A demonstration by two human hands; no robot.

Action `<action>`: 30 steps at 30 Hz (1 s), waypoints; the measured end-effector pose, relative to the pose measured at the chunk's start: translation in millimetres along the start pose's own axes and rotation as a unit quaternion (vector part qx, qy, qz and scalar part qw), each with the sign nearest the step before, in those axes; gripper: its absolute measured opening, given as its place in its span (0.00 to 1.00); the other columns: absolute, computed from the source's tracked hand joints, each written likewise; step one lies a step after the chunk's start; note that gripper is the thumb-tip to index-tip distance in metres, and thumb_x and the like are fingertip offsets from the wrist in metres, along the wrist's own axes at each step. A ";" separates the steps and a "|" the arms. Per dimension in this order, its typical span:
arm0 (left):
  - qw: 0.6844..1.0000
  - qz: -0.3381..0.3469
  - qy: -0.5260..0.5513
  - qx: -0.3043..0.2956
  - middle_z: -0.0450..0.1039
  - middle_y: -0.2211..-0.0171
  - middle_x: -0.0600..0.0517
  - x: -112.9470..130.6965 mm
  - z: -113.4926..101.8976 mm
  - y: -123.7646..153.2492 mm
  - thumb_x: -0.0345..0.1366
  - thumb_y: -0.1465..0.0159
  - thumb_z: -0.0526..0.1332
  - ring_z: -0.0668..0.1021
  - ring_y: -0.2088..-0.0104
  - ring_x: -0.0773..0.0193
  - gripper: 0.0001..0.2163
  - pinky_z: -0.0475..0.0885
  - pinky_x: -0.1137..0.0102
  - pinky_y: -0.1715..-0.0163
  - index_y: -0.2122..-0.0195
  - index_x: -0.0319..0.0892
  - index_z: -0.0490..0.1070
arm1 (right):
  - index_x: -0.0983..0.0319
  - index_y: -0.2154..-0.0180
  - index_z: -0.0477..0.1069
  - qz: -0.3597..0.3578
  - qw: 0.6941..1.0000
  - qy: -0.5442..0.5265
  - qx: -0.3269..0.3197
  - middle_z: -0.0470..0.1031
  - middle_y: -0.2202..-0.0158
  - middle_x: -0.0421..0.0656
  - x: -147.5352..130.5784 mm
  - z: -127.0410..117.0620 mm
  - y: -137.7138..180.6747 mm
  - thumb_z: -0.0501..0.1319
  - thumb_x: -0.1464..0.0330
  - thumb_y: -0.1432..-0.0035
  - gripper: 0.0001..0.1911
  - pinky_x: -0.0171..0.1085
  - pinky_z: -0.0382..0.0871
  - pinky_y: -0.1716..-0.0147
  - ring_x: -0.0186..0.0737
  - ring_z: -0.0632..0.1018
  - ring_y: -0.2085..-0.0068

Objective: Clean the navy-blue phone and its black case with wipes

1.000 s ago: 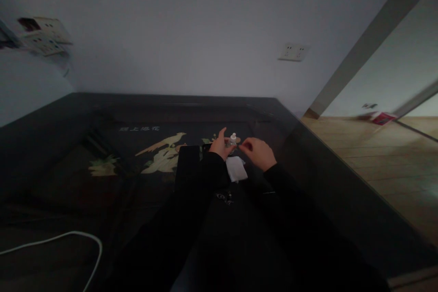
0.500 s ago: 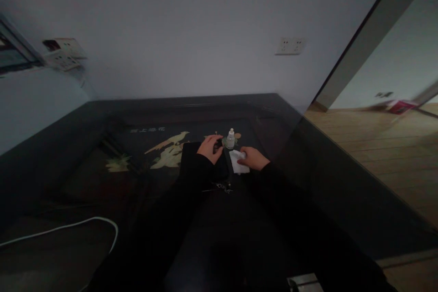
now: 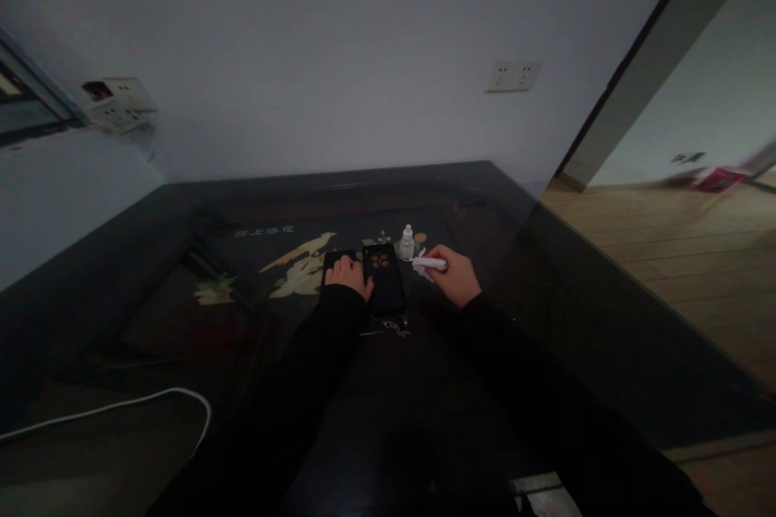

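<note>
My left hand [image 3: 350, 276] lies over a flat black slab [image 3: 339, 257], its fingers resting on the surface and its thumb spread towards a black phone case [image 3: 388, 291]. Reddish-orange round marks show near the top of the case. A short beaded chain [image 3: 397, 328] lies at its lower end. Between the fingertips of my right hand [image 3: 457, 279] is a slim white stick-like thing [image 3: 432, 262]; its exact kind is unclear. Just beneath it is a pale, crumpled patch [image 3: 422, 271]. A small white dropper bottle [image 3: 407, 245] stands upright beyond the stick's tip.
The dark glossy table [image 3: 485, 388] carries a bird-and-flower picture [image 3: 300, 258]. A white cable [image 3: 151, 396] curves at the left. Wall sockets [image 3: 512, 76] are above the table's back edge. A silvery object [image 3: 546, 494] lies at the bottom edge.
My left hand has moved left off the phone case onto the slab, uncovering the case. My right hand has turned; the broad white sheet seen before now shows as a narrow white shape.
</note>
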State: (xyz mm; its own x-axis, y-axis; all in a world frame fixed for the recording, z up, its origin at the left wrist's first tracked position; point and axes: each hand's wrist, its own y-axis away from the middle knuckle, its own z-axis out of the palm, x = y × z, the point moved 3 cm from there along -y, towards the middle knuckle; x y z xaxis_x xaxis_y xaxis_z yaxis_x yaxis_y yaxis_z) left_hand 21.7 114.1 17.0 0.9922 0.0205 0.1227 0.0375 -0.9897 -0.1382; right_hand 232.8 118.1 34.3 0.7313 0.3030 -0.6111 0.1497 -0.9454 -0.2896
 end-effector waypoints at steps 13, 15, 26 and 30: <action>0.956 -0.070 0.285 -0.010 0.71 0.70 0.50 -27.9 -5.5 -12.5 0.35 0.49 0.58 0.74 0.67 0.58 0.28 0.66 0.65 0.63 0.45 0.38 0.57 | 0.62 0.59 0.69 -0.066 0.956 0.240 -0.156 0.67 0.49 0.51 -25.4 22.8 31.7 0.53 0.72 0.45 0.12 0.37 0.59 0.56 0.44 0.68 0.52; 0.931 -0.071 0.358 -0.018 0.71 0.69 0.50 -32.6 0.9 -10.6 0.35 0.51 0.59 0.74 0.66 0.59 0.26 0.66 0.65 0.61 0.49 0.37 0.63 | 0.63 0.57 0.69 -0.057 0.951 0.257 -0.165 0.64 0.46 0.53 -23.1 23.0 32.5 0.52 0.72 0.45 0.14 0.39 0.58 0.54 0.46 0.68 0.51; 0.670 -0.161 0.720 -0.087 0.72 0.68 0.54 -33.8 42.6 39.8 0.36 0.59 0.58 0.75 0.67 0.60 0.24 0.70 0.65 0.64 0.57 0.43 0.62 | 0.66 0.65 0.71 -0.054 0.943 0.254 -0.206 0.71 0.61 0.50 -19.6 22.7 13.7 0.56 0.76 0.47 0.08 0.36 0.58 0.57 0.42 0.71 0.58; 0.597 -0.176 0.775 -0.111 0.72 0.61 0.51 -17.3 41.6 56.9 0.36 0.60 0.58 0.75 0.61 0.59 0.26 0.69 0.62 0.57 0.56 0.43 0.60 | 0.65 0.64 0.70 -0.031 0.954 0.226 -0.193 0.69 0.61 0.49 -17.9 25.8 7.2 0.58 0.76 0.50 0.08 0.34 0.61 0.63 0.40 0.73 0.62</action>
State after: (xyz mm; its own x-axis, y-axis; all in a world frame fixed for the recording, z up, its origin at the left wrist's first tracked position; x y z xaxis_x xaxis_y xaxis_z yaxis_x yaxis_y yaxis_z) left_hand 11.6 63.3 -33.8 -0.3795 0.2461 0.8918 0.0246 -0.9609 0.2756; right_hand 203.6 109.0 24.1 0.9122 0.3600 -0.1955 0.3727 -0.9274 0.0313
